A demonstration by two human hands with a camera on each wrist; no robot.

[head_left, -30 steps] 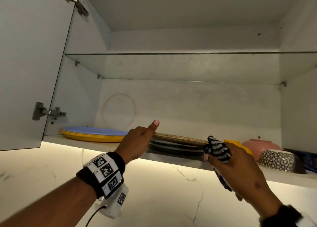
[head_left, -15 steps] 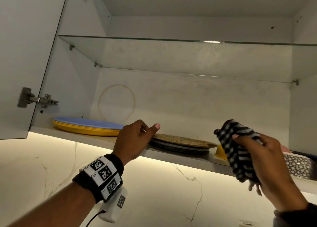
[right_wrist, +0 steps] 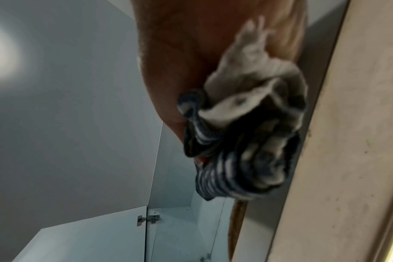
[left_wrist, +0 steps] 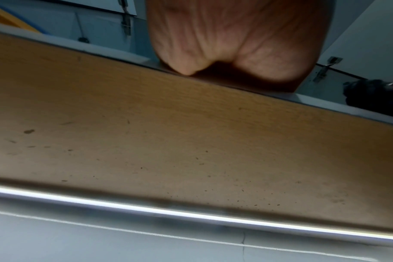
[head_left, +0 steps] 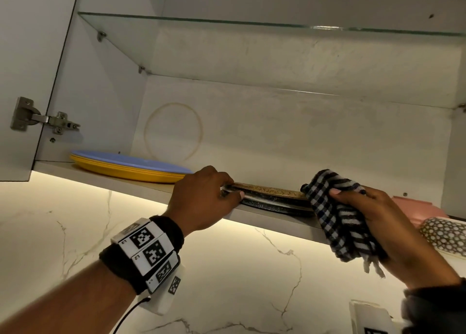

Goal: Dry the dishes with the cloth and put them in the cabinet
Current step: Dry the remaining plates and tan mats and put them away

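Head view is showing the open cabinet (head_left: pixel 277 122) filling the space above both hands, its door swung wide beyond the left hand so the lower shelf (head_left: pixel 126 182) is sitting free for loading. Beyond the left wrist, well to its outer side, blue and yellow plates (head_left: pixel 126 164) are lying flat in a stack, probably so they are staying stable and taking little height under the glass shelf (head_left: pixel 252 23) overhead. Between the two hands a stack of dark speckled plates (head_left: pixel 272 197) is resting near the shelf's front lip. The left hand (head_left: pixel 204 197) is curling its fingers over the near rim of that stack with the thumb tucked under, seemingly steadying or nudging it back from the edge; the left wrist view is showing only the palm and the shelf underside, so the fingertips' exact contact is hidden there. Just past the right hand, a pink bowl (head_left: pixel 413 206) and a dotted bowl (head_left: pixel 443 235) are sitting on the same shelf. The right hand (head_left: pixel 383 222) is bunching the striped cloth (head_left: pixel 338 217) in a closed grip, its upper fold touching the far end of the dark stack, likely kept in hand for the next wet dish, loose tail hanging below the shelf edge
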